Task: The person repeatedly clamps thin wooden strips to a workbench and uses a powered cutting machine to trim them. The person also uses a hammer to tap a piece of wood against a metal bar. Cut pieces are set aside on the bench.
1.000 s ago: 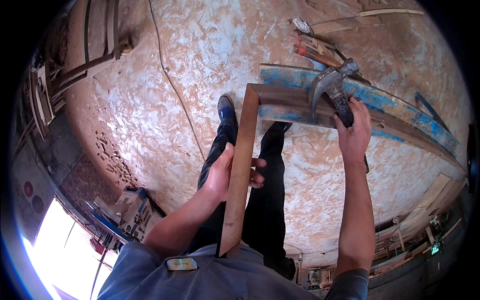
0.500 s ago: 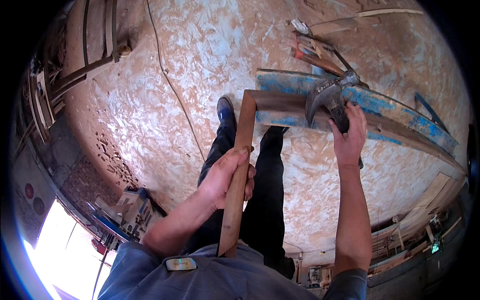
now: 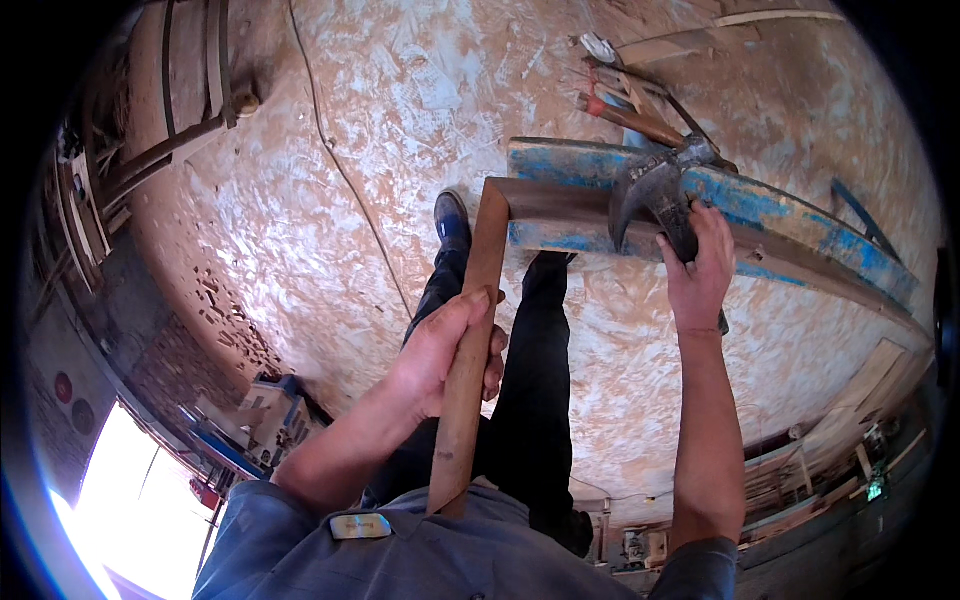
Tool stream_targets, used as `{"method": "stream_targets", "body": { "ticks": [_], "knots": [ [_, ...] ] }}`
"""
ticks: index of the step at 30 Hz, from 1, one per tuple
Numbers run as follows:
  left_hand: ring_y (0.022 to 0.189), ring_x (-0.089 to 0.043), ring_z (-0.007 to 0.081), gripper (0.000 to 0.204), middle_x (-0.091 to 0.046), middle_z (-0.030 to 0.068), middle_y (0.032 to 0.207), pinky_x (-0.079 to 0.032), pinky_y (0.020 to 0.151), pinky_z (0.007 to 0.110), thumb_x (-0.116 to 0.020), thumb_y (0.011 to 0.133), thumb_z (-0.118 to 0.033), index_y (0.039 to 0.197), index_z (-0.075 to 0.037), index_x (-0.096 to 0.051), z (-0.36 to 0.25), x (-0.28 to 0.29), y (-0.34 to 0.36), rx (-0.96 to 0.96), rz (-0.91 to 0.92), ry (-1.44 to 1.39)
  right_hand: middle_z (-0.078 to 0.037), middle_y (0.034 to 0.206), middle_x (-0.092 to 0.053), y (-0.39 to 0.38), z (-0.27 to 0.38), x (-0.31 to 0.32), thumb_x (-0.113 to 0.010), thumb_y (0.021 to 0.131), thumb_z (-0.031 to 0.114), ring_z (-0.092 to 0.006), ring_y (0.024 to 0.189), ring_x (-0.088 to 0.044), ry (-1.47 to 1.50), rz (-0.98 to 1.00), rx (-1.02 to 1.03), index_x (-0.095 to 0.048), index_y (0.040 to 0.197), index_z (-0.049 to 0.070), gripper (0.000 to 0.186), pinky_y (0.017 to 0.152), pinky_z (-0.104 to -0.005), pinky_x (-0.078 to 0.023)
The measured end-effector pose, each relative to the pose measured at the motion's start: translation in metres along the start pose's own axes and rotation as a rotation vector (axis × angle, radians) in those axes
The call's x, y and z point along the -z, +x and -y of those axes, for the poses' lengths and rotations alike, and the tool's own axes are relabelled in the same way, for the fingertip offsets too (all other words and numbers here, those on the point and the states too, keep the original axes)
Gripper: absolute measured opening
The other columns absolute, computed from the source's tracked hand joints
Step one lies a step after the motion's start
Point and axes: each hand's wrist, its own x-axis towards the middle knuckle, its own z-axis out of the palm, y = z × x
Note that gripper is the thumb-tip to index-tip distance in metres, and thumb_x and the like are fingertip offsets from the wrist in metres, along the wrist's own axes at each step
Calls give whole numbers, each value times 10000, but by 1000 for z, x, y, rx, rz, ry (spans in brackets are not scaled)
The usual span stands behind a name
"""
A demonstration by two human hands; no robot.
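My left hand (image 3: 450, 345) is closed round a brown wooden rail (image 3: 468, 415), whose near end reaches my shirt. At its far end the rail meets a second wooden rail (image 3: 560, 203) in an angled corner joint. That second rail lies along a blue-painted wooden bench (image 3: 570, 165). In my right hand (image 3: 702, 265) is a claw hammer (image 3: 655, 195), gripped by the handle close below the head. The hammer's curved claw is over the second rail. The end of its handle shows below my wrist.
Beyond the bench lie an orange-handled tool (image 3: 630, 120) and other tools. A cable (image 3: 345, 175) runs along the dusty floor. Wooden frames (image 3: 190, 130) stand at the far left, a machine (image 3: 265, 425) at the near left. Boards (image 3: 860, 390) lie at the right.
The near end of the rail in my left hand has shifted slightly left, along with my left hand and forearm. My right hand and the hammer are almost unmoved.
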Motion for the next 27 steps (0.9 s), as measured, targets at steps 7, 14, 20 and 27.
{"method": "stream_targets", "body": {
  "ticks": [7,14,20,27],
  "knots": [
    [947,-654,337,647,-625,189,1143,-534,815,401,-585,955,-366,1451,-31,-339,-10,26,10,-359,-125,276,-111,1304,-606,4,1,4,-824,729,194,-345,1275,-497,6,42,-49,-621,1129,45,473,1010,-455,-406],
    [1317,-483,406,831,-545,225,1362,-293,1164,451,-781,760,-99,1467,-39,-346,-34,18,-18,-1449,137,1529,-118,1247,-601,14,5,7,-812,742,233,-340,1173,-533,30,61,-107,-651,1107,38,444,973,-439,-431],
    [1156,-598,264,872,-637,135,1161,-475,1007,386,-823,700,60,1447,-67,-393,-75,-6,-14,-1457,440,1303,-122,1205,-603,21,6,7,-804,748,271,-342,1129,-540,23,93,-176,-668,1085,61,419,966,-446,-436],
    [1043,-652,283,694,-665,111,1043,-484,1001,470,-841,665,24,1287,-61,-545,-95,-29,-43,-1421,571,1565,-148,1174,-605,1,42,22,-803,756,261,-352,1090,-556,65,-42,-208,-663,1051,66,381,913,-438,-475]
  ]
}}
